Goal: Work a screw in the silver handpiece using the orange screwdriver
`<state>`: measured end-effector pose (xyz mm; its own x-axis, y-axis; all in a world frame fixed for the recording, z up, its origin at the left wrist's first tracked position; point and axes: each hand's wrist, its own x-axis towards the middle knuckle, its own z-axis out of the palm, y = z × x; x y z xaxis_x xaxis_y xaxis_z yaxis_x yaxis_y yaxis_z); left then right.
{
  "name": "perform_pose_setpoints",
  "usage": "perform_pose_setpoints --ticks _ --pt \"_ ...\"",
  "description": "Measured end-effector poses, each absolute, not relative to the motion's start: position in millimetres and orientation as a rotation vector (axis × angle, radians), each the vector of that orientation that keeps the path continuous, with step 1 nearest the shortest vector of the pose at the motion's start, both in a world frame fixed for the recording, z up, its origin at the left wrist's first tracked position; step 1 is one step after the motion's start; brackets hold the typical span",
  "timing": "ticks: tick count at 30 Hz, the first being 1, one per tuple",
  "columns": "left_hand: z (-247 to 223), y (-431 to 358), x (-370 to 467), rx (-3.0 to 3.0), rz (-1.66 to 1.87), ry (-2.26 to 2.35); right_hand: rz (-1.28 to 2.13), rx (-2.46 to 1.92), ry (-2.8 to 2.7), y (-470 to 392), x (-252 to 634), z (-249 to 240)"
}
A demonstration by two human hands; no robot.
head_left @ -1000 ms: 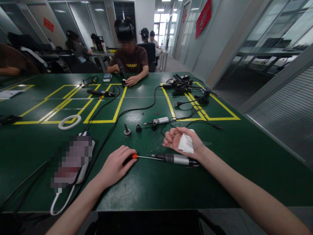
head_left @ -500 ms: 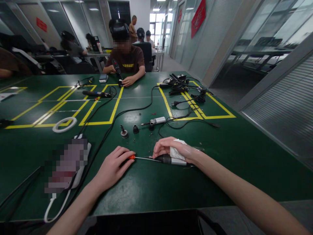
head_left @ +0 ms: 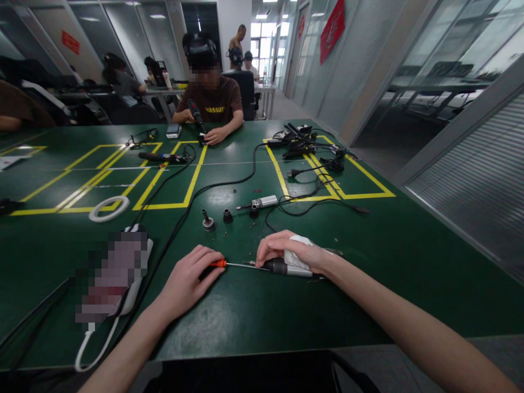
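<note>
My left hand (head_left: 192, 275) is closed round the orange handle of a screwdriver (head_left: 245, 266). Its thin shaft points right, and the tip meets or overlaps the dark nose of a black-and-silver cylindrical tool (head_left: 282, 267) lying on the table. Over that tool curls my right hand (head_left: 282, 246), with a crumpled white tissue (head_left: 302, 239) in its grip. Its bent fingertips come down at the tool's nose; whether they also clamp the tool, I cannot tell. Beyond my hands lie a second silver tool body (head_left: 266, 202), a black cone-shaped cap (head_left: 227, 215) and a round metal part with a stem (head_left: 207, 221).
Small screws (head_left: 252, 225) are scattered near the parts. A blurred-out device (head_left: 112, 273) with a white cable lies left, near a tape roll (head_left: 108, 208). Black cables (head_left: 229, 183) cross the table (head_left: 347, 316). Opposite, a co-worker (head_left: 210, 103) holds a black power tool.
My hands hold nearly the same pose, with the screwdriver shifted very slightly left. In the background, a standing person has moved to the right.
</note>
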<state>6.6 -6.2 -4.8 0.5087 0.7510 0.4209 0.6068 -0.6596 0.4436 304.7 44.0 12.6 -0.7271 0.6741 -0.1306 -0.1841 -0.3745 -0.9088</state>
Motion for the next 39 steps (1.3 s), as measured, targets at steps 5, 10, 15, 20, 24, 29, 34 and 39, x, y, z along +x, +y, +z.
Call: perform_pose_setpoints --ticks 5,10,15,20,24,29,34,39 --pt "-4.7 -6.5 7.0 2.532 0.913 1.136 2.127 -0.658 -1.345 44.6 305.9 11.3" --pt "-1.3 -6.9 8.1 2.544 0.957 1.127 2.145 -0.648 -1.307 44.1 306.1 12.3" --pt "-3.2 -7.3 8.0 2.521 0.962 1.139 2.161 -0.629 -1.289 44.2 305.7 14.7" --pt "-4.9 -7.6 7.1 2.503 0.949 1.137 2.163 -0.653 -1.279 43.7 305.7 15.4" --pt "-3.6 -7.7 7.0 2.504 0.937 1.142 2.156 -0.650 -1.295 43.8 305.8 14.9" --pt "-1.7 -8.0 7.8 2.496 0.892 1.170 2.150 -0.658 -1.306 44.0 305.9 16.0" --pt "-1.1 -7.2 7.8 2.524 0.919 1.147 2.150 -0.665 -1.297 43.3 305.7 17.6" --pt "-0.3 -7.2 8.9 2.547 0.932 1.126 2.162 -0.665 -1.283 43.5 306.1 16.4"
